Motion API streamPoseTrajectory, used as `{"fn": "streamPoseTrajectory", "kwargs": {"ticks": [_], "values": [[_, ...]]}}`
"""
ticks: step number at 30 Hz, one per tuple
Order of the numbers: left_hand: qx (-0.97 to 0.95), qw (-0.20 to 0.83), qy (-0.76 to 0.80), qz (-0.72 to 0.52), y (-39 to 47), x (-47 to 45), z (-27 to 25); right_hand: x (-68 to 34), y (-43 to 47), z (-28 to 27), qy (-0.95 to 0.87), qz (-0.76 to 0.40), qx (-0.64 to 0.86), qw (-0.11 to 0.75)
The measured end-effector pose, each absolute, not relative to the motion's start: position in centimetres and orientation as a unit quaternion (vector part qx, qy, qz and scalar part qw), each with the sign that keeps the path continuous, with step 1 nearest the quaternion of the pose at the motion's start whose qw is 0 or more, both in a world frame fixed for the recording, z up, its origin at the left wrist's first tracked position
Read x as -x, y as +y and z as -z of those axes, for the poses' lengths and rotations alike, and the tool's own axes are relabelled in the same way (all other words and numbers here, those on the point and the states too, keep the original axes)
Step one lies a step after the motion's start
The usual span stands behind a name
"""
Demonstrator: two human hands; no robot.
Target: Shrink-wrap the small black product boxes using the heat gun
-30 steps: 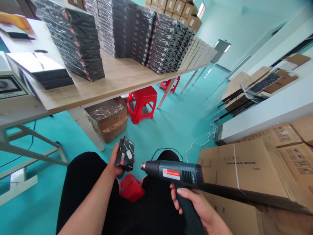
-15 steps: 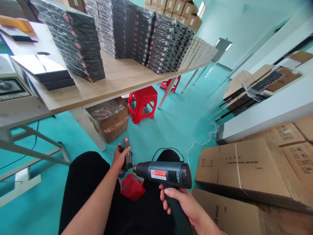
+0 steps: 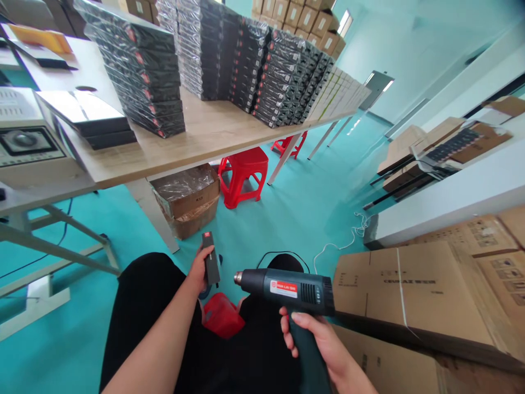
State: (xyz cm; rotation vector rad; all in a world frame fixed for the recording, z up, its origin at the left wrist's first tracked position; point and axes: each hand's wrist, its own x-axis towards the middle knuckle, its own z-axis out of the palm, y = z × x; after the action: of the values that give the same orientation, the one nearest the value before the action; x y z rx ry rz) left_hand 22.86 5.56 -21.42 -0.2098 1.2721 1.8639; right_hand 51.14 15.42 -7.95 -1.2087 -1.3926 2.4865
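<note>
My right hand (image 3: 305,334) is wrapped round the grip of a dark green heat gun (image 3: 287,288) with a red and white label. Its metal nozzle points left, toward the box in my other hand, with a gap between them. In my left hand (image 3: 199,272) I grip a slim dark box (image 3: 211,260) with a small red mark at its top end, held on edge over the floor between my knees. The fingers on its far side are partly hidden. Below the box, between my legs, shows a red stool seat (image 3: 222,316).
Stacks of film-wrapped dark boxes (image 3: 141,76) stand on the long table (image 3: 205,128). Beneath it are an open carton (image 3: 191,200) and a red stool (image 3: 245,172). Large cartons (image 3: 414,290) line my right side. A white cable (image 3: 338,246) lies on the floor.
The heat gun has shifted right, away from the box, widening the gap at the nozzle. The dark box has turned slightly in my left hand. The whole view has swung a little.
</note>
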Motion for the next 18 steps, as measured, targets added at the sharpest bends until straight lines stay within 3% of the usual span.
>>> {"fn": "streamPoseTrajectory", "kwargs": {"ticks": [5,11,18], "values": [[0.053,0.520,0.416,-0.744,5.5,-23.1,20.8,-53.0,16.9,8.4,-0.374,-0.824,0.421,0.064],[-0.168,0.371,0.635,-0.657,6.1,-23.7,22.2,-53.5,18.3,8.1,-0.346,-0.838,0.410,0.098],[-0.355,0.235,0.696,-0.578,5.8,-23.3,21.9,-53.0,19.3,7.3,-0.387,-0.817,0.418,0.089]]}}
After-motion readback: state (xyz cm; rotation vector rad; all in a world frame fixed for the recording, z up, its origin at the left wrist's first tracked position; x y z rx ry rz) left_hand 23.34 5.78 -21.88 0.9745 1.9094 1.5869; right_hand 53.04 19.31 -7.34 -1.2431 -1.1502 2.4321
